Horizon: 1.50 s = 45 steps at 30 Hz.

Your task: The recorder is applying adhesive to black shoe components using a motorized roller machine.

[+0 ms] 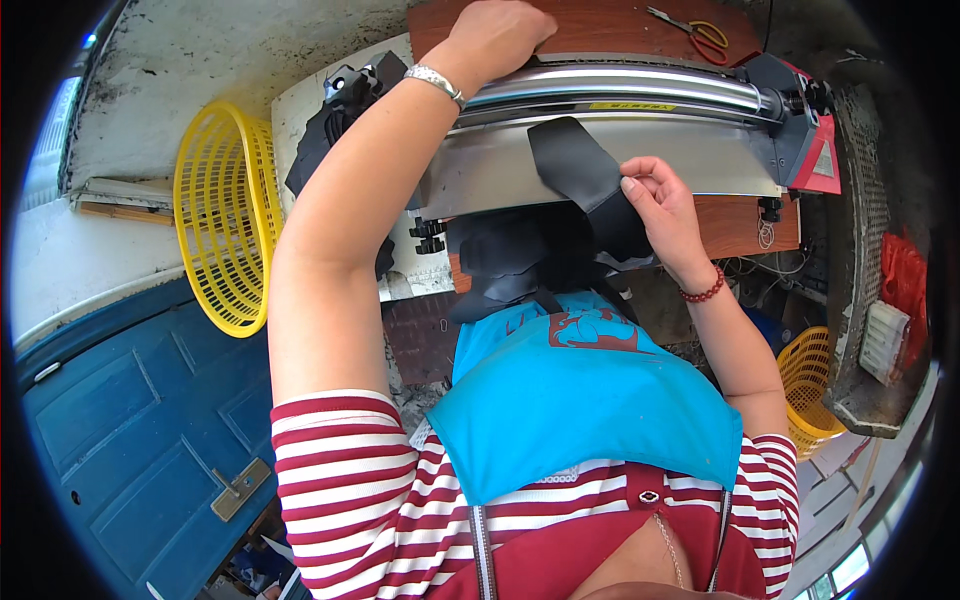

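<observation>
My right hand (662, 208) pinches the edge of a black leather piece (575, 160) between thumb and fingers. The piece has a wide, angular end and lies over the metal feed plate (480, 172) of a roller machine. Across the machine's long shiny roller (640, 84) reaches my left arm. At the far side, my left hand (500, 32) hangs over the wooden table (610, 22), its fingertips mostly hidden behind the hand and machine. More black leather pieces (500, 245) are heaped below the plate, against my blue apron (590, 400).
Orange-handled scissors (708, 40) lie on the far right of the table. Black scraps (325, 140) are piled left of the machine. Yellow plastic baskets stand at left (225, 220) and lower right (808, 385). The machine's red end housing (822, 155) borders a ledge (865, 330).
</observation>
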Available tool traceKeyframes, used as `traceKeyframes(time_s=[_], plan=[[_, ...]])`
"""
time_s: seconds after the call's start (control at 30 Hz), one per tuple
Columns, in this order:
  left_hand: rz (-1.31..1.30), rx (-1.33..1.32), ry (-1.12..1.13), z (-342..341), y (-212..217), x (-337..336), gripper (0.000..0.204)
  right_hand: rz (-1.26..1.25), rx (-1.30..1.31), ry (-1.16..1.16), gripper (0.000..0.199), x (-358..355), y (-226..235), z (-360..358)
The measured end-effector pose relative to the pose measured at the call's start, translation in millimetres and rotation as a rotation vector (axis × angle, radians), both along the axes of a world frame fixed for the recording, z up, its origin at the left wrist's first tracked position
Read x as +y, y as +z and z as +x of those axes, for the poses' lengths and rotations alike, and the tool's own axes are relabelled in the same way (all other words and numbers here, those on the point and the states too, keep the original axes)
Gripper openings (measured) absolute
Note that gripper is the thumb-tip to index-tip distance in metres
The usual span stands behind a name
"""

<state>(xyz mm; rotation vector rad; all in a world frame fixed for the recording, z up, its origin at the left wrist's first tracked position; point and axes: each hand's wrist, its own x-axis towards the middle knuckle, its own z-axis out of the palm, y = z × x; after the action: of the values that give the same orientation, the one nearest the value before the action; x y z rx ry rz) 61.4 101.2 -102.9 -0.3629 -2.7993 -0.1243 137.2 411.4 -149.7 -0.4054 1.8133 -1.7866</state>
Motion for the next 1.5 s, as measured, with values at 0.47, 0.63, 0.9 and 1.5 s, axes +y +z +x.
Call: traceKeyframes(time_s=[0.47, 0.63, 0.9, 1.5], plan=[[0.759, -0.630, 0.401, -23.2, -51.2, -39.2, 0.025, 0.482, 0.858, -0.086, 0.018, -12.2, 25.5, -16.7], [1.008, -0.369, 0.613, -29.6, 19.7, -28.5, 0.018, 0.142, 1.068, 0.256, 0.021, -11.8, -16.2, 36.2], [0.807, -0.062, 0.397, -2.1, 118.9, -36.6, 0.017, 0.520, 1.281, 0.386, 0.025, -57.9, -142.0, 55.4], [0.250, 0.258, 0.131, -14.7, 79.4, -33.7, 0.015, 0.055, 0.013, 0.012, 0.016, 8.0, 1.7, 10.4]])
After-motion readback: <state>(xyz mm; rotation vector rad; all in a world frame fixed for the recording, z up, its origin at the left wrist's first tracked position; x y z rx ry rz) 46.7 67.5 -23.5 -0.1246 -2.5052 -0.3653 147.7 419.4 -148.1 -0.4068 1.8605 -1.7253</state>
